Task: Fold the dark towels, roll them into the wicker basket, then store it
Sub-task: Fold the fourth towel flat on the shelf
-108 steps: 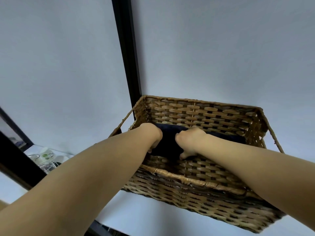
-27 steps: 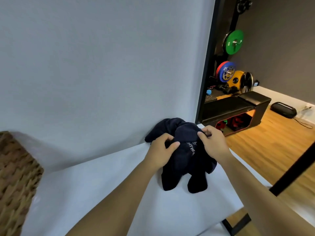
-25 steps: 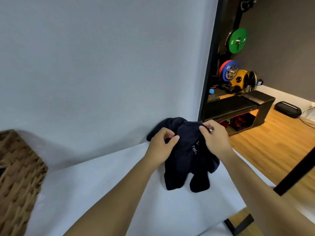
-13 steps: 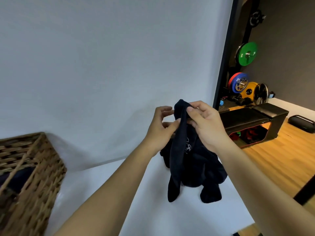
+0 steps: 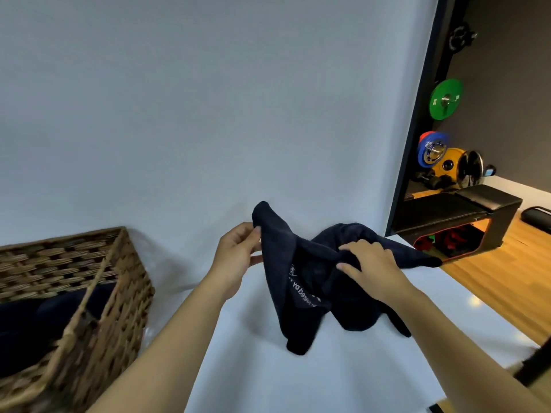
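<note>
A person's left hand (image 5: pixel 238 257) pinches a raised corner of a crumpled dark towel (image 5: pixel 310 281) between thumb and fingers, a tight grip, while the right hand (image 5: pixel 369 268) grips a bunched fold near the towel's middle. The towel hangs partly lifted over a white desk (image 5: pixel 268 383), its lower ends touching the surface. A wicker basket (image 5: pixel 98 296) holding more dark towels (image 5: pixel 44 320) stands well to the left.
</note>
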Motion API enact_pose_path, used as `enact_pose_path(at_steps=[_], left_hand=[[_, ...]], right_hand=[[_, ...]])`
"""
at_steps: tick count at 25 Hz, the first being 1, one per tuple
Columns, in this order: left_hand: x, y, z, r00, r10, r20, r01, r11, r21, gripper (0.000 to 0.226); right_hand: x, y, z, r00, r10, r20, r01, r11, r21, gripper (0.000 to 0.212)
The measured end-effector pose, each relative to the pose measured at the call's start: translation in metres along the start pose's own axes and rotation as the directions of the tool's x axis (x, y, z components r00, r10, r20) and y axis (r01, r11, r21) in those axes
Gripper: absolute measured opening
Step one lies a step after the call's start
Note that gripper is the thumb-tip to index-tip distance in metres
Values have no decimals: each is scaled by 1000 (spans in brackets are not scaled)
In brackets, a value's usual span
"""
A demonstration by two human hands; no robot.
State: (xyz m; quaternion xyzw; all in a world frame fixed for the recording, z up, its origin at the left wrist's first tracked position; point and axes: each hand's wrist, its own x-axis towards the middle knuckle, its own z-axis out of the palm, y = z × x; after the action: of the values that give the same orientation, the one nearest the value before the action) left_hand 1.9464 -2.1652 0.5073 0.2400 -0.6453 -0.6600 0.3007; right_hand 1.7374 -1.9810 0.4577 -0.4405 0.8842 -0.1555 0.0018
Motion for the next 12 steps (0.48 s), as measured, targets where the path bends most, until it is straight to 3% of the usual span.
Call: enact_pose_path(at_steps=[3, 6, 8, 10, 12], left_hand=[[-3, -2, -19, 995, -35, -98, 32, 999, -31, 20], [0, 14, -30, 968, 64, -242, -98, 987, -130, 21], [3, 23, -36, 922, 110, -370, -192, 963, -191, 27], [-1, 19, -44, 885, 70, -461, -206, 945, -252, 31], [-11, 7, -53, 886, -10, -463, -152, 938, -311, 26]], right_hand=[[8, -22, -1, 984, 25, -177, 7, 984, 180, 16], [15, -49, -20, 910, -14, -415, 172, 922, 346, 11], [15, -68, -37, 879, -70, -473, 274, 883, 380, 7], [11, -76, -34, 915, -121, -385, 277, 882, 382, 1], [-1, -73, -17, 981, -114, -158, 165, 915, 369, 21]])
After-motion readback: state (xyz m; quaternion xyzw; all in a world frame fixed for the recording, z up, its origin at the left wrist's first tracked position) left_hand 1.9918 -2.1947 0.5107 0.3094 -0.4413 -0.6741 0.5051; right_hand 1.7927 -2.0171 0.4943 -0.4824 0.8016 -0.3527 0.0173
